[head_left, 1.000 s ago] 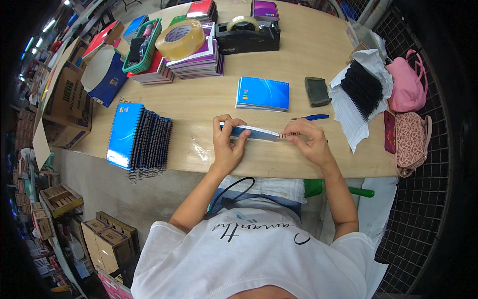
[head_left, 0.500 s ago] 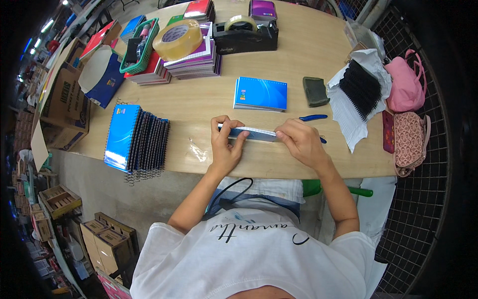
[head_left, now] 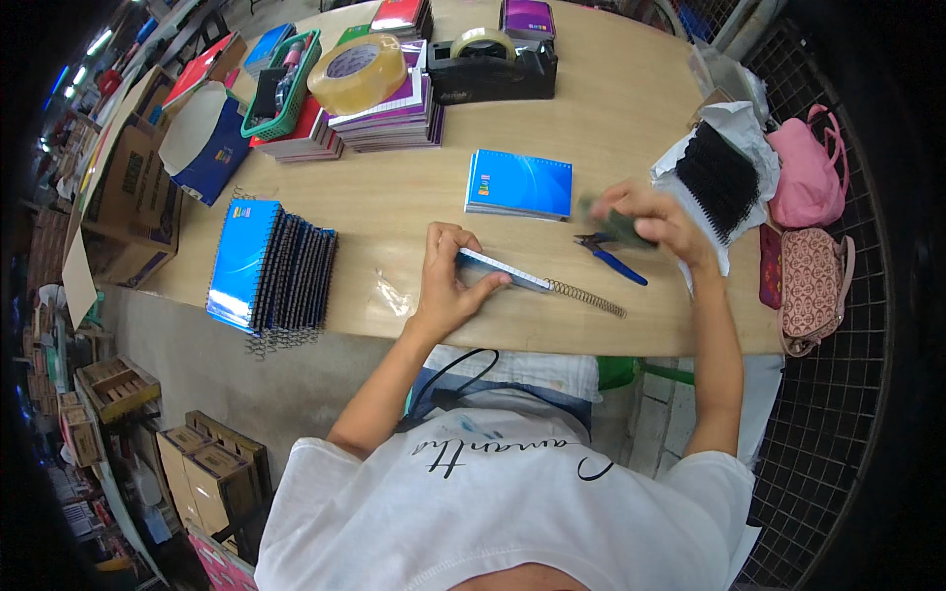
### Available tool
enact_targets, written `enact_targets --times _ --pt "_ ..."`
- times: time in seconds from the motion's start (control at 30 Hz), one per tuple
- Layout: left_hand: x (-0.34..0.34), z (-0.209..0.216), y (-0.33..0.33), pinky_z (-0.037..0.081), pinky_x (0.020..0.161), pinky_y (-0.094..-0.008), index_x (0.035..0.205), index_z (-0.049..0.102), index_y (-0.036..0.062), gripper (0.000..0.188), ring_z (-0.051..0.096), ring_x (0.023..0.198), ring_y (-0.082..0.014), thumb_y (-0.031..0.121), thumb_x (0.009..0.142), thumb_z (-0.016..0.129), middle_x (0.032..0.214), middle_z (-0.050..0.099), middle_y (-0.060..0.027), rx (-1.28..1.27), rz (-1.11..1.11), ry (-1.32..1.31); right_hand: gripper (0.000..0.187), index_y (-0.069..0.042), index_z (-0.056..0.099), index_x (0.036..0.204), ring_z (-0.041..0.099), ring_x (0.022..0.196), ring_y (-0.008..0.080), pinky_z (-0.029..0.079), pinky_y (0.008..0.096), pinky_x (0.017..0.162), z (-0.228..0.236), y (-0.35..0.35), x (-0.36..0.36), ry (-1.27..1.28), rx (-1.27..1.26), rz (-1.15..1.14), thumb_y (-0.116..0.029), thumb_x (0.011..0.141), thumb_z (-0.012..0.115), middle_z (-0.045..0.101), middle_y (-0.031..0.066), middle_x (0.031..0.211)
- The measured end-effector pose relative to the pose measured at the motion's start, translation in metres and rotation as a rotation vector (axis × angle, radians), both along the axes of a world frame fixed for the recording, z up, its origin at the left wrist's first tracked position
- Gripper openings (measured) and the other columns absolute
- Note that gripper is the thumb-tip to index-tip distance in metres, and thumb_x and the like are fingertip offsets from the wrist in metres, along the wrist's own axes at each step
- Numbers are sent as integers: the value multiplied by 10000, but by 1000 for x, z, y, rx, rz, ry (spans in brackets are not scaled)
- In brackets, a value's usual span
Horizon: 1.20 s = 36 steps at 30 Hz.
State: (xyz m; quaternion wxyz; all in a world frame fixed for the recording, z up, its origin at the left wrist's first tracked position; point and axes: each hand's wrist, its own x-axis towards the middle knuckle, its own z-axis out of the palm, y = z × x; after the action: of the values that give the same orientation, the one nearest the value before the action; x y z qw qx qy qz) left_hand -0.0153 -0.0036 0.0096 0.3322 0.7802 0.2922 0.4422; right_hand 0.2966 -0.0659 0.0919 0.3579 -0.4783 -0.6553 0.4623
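Near the table's front edge, my left hand [head_left: 448, 281] pinches a small blue notebook [head_left: 503, 270] standing on its edge. A dark wire coil [head_left: 588, 295] sticks out from the notebook's right end and lies slanting over the table. My right hand [head_left: 655, 222], partly smeared by motion, grips a dark green block [head_left: 631, 229] to the right of the notebook. Below that hand lie cutting pliers [head_left: 616, 264] with blue handles. Just beyond my hands rests a stack of blue notebooks [head_left: 519, 184] with no coils showing.
Coil-bound blue notebooks [head_left: 266, 271] are stacked at the left edge. Behind stand a green basket [head_left: 283, 89], a clear tape roll [head_left: 357, 74] on purple notebooks [head_left: 389, 126] and a black tape dispenser [head_left: 493, 74]. Black coils [head_left: 714, 177] on white paper and pink bags [head_left: 803, 172] lie right.
My right hand has left the notebook, moved right and away from me, and picked up the dark green block. The notebook is tilted, and its protruding coil is now visible.
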Motion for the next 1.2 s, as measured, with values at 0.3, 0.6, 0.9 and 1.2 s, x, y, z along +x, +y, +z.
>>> enact_targets --times 0.3,0.6,0.9,1.2 --pt "5 -5 0 412 770 -357 951 496 53 530 450 897 -266 198 616 880 935 448 -100 -6 -45 -14 330 23 700 1017 580 1026 201 443 312 905 -26 -12 -56 -316 60 82 -266 874 630 631 87 1091" --pt "11 -8 -3 408 745 -338 969 488 47 561 451 862 -256 182 600 888 938 440 -97 0 -95 -53 452 35 690 1076 551 1085 248 410 347 961 -28 -16 -58 454 -101 59 -360 890 573 596 126 1139" --pt "13 -10 -7 407 745 -325 1038 448 31 606 457 861 -235 167 628 874 952 429 -98 -71 -129 -58 379 -13 729 964 614 937 230 471 348 834 -35 -7 -70 105 22 -55 -370 877 637 630 110 1047" --pt "-2 -20 9 440 825 -270 1204 417 47 512 511 941 -170 -6 784 705 1022 474 -72 -537 -330 -369 316 -30 737 944 619 908 257 479 342 809 -31 4 -82 -129 139 -134 -324 860 658 636 132 1008"
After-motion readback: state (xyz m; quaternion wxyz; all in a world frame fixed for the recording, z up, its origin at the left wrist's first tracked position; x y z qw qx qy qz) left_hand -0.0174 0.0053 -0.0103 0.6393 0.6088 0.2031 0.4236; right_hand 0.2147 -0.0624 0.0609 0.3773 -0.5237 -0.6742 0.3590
